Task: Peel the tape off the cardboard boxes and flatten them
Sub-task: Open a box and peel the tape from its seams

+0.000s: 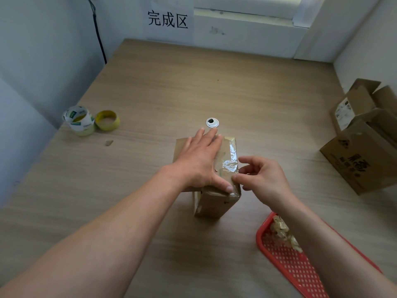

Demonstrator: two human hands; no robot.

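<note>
Your left grip [197,160] lies flat and open on the box [214,203]. The tape [231,155] runs away from your right grip [264,177], which curls at its near end; if it pinches, I cannot tell.

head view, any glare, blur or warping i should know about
Head view: the clear tape on the small box throws white glare; the window at the top is blown out; the wide lens bends the table edges; light is soft, with only faint shadows beside the box.
</note>
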